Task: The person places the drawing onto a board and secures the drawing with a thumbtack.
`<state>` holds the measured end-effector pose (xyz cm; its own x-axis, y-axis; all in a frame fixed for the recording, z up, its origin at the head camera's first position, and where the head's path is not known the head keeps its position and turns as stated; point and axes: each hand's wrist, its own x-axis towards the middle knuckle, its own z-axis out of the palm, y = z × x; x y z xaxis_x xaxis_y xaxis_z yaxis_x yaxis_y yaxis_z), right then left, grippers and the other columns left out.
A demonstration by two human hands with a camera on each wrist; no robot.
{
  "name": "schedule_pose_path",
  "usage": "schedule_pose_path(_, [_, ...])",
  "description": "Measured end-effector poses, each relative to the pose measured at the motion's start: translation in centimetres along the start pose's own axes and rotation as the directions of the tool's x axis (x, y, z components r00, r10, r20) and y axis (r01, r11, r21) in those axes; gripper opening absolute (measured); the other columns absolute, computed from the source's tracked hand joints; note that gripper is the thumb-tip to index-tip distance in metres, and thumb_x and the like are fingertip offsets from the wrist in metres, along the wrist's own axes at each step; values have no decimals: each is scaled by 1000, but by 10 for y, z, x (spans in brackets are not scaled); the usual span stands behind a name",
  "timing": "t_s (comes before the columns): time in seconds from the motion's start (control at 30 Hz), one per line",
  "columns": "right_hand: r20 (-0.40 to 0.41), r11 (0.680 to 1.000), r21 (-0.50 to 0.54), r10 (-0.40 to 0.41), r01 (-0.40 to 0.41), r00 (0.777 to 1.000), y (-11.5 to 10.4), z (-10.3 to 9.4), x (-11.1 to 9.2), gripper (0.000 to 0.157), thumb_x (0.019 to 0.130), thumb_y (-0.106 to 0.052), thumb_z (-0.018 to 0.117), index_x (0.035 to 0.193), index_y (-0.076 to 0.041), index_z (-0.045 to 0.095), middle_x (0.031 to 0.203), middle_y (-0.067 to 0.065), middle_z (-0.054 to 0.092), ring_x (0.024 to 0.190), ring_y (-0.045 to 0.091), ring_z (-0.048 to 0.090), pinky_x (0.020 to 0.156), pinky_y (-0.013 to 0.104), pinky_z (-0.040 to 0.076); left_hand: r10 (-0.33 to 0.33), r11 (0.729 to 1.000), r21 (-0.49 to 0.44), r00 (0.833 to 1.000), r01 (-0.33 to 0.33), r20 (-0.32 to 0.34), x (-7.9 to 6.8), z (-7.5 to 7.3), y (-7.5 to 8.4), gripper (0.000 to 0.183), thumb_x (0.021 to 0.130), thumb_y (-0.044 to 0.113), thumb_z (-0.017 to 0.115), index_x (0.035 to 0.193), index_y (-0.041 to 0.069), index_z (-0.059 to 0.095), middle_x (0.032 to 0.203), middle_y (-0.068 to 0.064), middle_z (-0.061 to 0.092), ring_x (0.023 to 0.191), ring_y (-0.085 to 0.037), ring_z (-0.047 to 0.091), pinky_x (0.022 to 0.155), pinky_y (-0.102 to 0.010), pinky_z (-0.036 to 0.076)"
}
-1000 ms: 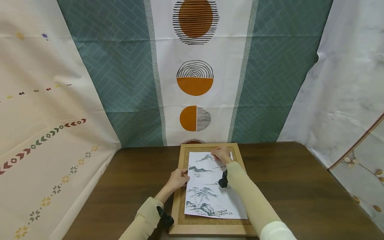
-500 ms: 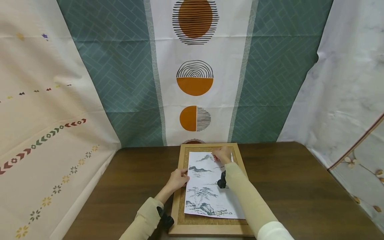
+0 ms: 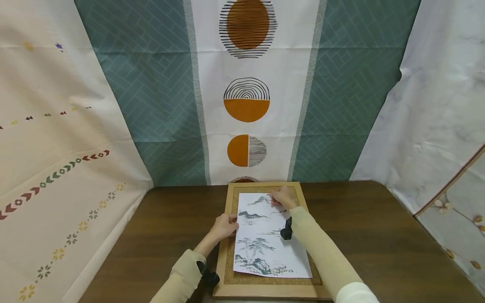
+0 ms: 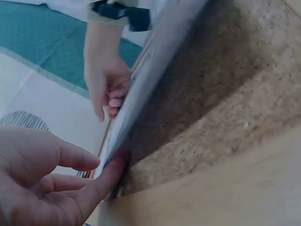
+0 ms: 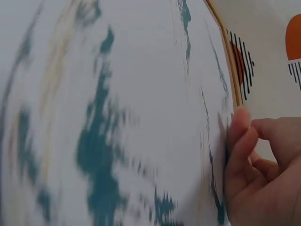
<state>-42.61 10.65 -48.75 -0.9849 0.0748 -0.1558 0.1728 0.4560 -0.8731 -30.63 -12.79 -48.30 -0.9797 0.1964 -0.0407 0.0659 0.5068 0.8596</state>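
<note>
A white sheet of paper [image 3: 251,229] printted with an ink-style landscape lies on a framed corkboard [image 3: 261,290]. Its left edge is pinched between the thumb and fingers of my left hand [image 3: 224,226]; in the left wrist view, that left hand [image 4: 51,181] has the paper edge [image 4: 136,99] raised off the cork. Near the sheet's top, my right hand [image 3: 282,198] bends its fingers over the paper. In the right wrist view, the thumb and forefinger of the right hand [image 5: 263,165] meet at the tips; whether something small sits between them is hidden.
The corkboard's wooden frame lies on a dark brown table [image 3: 360,235], which extends to both sides. A patterned cloth [image 3: 246,109] hangs behind the table. Pale cloths stand at the left [image 3: 75,189] and right.
My right wrist and forearm have shifted slightly to the right, while the right fingers stay near the paper's top. My left hand keeps its hold on the left edge.
</note>
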Motion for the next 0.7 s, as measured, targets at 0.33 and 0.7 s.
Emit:
schedule_pose_path(0.33, [207, 996, 87, 4, -22, 978, 0, -25, -7, 33, 97, -22, 42, 100, 5, 62, 67, 4, 62, 49, 7, 55, 45, 20, 43, -40, 996, -75, 998, 44, 53, -6, -11, 4, 33, 89, 3, 50, 118, -11, 54, 96, -22, 62, 67, -15, 64, 61, -28, 55])
schedule_pose_path(0.7, [253, 994, -52, -79, 95, 964, 6, -51, -24, 30, 95, -22, 45, 104, 1, 61, 82, 7, 63, 65, 10, 58, 56, 21, 47, 53, 999, 1, 998, -53, 18, -2, -21, -7, 20, 89, 4, 50, 101, -6, 63, 77, -13, 66, 63, -16, 64, 54, -28, 53])
